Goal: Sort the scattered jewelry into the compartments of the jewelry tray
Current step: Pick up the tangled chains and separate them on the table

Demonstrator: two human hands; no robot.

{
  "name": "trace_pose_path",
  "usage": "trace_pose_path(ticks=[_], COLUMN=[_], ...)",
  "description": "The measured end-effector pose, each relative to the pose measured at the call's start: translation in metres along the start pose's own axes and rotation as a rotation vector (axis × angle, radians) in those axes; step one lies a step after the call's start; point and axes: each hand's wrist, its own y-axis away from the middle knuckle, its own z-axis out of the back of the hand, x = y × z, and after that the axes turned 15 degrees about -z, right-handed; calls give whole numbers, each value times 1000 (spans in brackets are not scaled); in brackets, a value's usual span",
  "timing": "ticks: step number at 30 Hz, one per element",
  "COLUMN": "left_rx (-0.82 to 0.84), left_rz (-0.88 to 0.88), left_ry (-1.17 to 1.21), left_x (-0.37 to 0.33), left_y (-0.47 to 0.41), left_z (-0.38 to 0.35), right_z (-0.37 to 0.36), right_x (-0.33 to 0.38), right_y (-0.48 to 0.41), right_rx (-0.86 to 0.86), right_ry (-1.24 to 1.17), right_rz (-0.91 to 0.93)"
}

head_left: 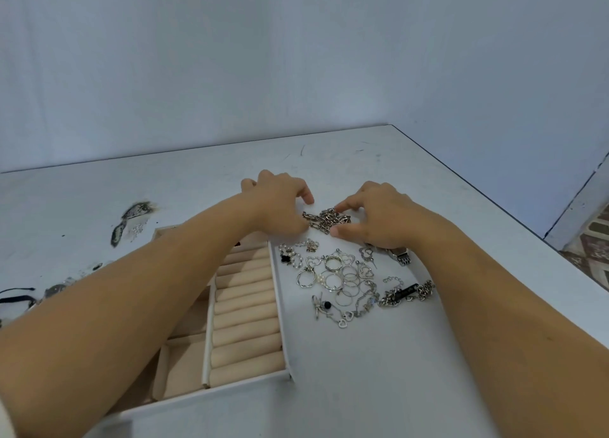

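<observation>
Bare forearms (115, 305) are stretching toward a chunky silver chain (326, 220).
Curled fingers of the left hand (280, 203) and right hand (382, 218) are pinching the chain at its 2 ends on the white table (395, 378); nearer, a heap (342, 279) of thin rings, heart pendants and pearls is lying beside the jewelry tray (280, 305) with its beige velvety ring rolls (247, 309).

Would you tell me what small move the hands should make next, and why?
Probably lift the chain clear of the table: the right hand pinches it, the left hand touches its end, and it lies bunched, outside the tray, apart from the rings.
</observation>
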Motion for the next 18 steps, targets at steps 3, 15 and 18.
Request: trace_pose_path(ticks=[3, 15, 18], left_rx=[42, -67, -81], left_rz=[-70, -252, -252], left_ry=[18, 56, 6], left_x=[-2, 4, 5], left_y=[-1, -8, -7], left_z=[3, -6, -8], right_z=[-2, -1, 2], right_x=[1, 0, 1], right_y=[-4, -10, -6], right_rx=[-16, -50, -65], right_ry=[10, 14, -27], right_rz=[10, 79, 72])
